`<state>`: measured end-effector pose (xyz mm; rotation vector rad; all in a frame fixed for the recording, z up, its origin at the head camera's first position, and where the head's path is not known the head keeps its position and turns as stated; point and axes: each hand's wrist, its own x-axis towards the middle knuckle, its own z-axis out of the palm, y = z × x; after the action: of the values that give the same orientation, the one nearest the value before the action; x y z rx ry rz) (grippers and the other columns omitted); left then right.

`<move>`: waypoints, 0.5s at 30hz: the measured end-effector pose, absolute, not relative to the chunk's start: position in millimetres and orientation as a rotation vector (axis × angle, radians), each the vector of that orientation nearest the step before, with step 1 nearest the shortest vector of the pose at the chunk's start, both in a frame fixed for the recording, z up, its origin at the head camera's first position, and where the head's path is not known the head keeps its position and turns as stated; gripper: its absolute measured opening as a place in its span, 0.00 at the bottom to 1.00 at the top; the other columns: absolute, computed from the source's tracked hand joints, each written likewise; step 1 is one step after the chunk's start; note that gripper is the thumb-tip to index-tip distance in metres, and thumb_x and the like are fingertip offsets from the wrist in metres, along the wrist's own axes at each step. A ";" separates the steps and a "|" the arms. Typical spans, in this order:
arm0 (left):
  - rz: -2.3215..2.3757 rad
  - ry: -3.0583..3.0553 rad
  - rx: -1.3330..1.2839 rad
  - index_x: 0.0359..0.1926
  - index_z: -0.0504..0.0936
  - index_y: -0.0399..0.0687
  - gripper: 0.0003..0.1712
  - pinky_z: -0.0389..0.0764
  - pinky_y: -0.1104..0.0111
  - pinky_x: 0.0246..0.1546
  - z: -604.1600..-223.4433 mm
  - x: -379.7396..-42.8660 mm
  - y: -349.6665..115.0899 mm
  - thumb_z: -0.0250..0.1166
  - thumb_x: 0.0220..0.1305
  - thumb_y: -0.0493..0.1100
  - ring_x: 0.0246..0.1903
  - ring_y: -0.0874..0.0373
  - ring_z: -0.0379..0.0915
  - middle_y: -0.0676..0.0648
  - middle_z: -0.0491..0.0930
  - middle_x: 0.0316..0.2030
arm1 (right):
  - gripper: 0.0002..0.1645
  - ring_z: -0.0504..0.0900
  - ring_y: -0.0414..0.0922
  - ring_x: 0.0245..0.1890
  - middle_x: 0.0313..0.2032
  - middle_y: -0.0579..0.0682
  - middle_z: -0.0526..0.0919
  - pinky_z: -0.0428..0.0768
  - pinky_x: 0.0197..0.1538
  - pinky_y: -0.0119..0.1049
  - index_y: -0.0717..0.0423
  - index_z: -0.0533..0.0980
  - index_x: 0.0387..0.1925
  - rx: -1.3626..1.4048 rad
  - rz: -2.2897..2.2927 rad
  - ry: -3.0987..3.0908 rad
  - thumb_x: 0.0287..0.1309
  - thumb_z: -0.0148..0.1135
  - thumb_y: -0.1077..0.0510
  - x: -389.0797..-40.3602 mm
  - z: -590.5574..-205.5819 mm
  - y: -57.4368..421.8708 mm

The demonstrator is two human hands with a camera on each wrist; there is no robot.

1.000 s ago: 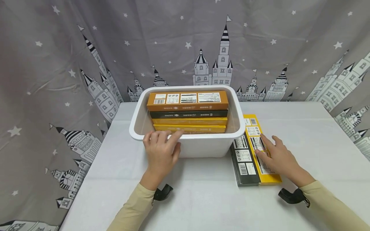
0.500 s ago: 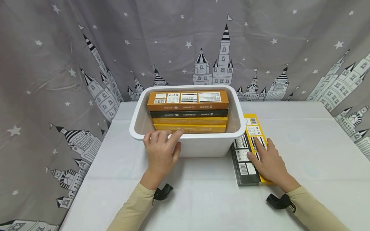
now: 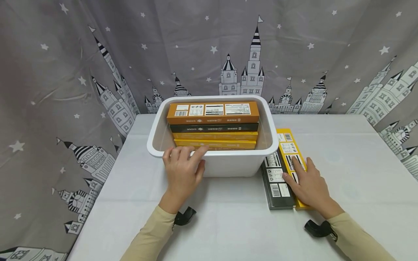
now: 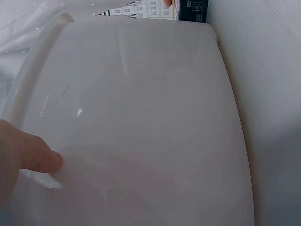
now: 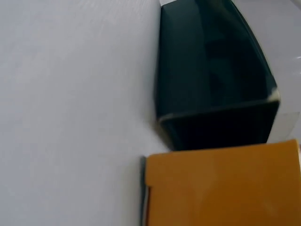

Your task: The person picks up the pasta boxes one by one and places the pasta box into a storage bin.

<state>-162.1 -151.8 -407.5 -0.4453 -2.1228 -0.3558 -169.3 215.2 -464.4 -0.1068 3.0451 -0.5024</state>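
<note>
A white plastic bin [image 3: 228,165] stands on the table. My left hand [image 3: 181,172] grips its near rim, fingers over the edge and thumb outside; the left wrist view shows the thumb [image 4: 42,155] against the bin wall. To the right of the bin lie a black box [image 3: 277,185] and a yellow box [image 3: 287,141], both long and flat with printed labels. Across the yellow box, my right hand [image 3: 311,186] holds it with the thumb at its left edge and fingers over the top and right side. The right wrist view shows only box ends, not the hand.
Inside the bin, long boxes stand in a row: an orange box [image 3: 212,112], a black box [image 3: 213,128] and yellow ones [image 3: 215,144] nearer the front. A white cloth covers the table [image 3: 235,224]. A grey castle-print curtain [image 3: 196,47] hangs behind.
My right hand has moved left and closer around the yellow box, whose near end now sits slightly apart from the black box. The left hand stays on the bin rim.
</note>
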 end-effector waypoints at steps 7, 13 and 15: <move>-0.357 -2.121 -0.447 0.51 0.84 0.57 0.21 0.62 0.45 0.54 -407.3 -162.9 -151.1 0.69 0.55 0.38 0.42 0.44 0.71 0.44 0.80 0.37 | 0.49 0.65 0.82 0.62 0.70 0.83 0.52 0.71 0.52 0.76 0.56 0.53 0.79 -0.105 -0.470 3.053 0.69 0.48 0.32 -165.5 -464.8 231.0; -0.361 -2.120 -0.446 0.52 0.84 0.57 0.21 0.62 0.45 0.54 -407.5 -162.8 -150.9 0.68 0.55 0.38 0.42 0.44 0.70 0.43 0.80 0.37 | 0.51 0.64 0.82 0.63 0.71 0.81 0.52 0.70 0.54 0.76 0.52 0.51 0.80 -0.075 -0.422 3.023 0.65 0.52 0.32 -160.4 -461.8 245.6; -0.363 -2.113 -0.444 0.51 0.84 0.57 0.21 0.62 0.45 0.54 -407.5 -162.8 -150.9 0.68 0.55 0.38 0.42 0.44 0.71 0.43 0.80 0.37 | 0.52 0.64 0.83 0.62 0.71 0.82 0.52 0.70 0.53 0.76 0.51 0.51 0.80 -0.067 -0.408 3.010 0.64 0.54 0.32 -157.9 -460.2 250.3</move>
<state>-162.8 -150.9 -407.5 -0.4438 -2.1133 -0.3629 -157.9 250.3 -460.2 -0.0668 3.0098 -0.4076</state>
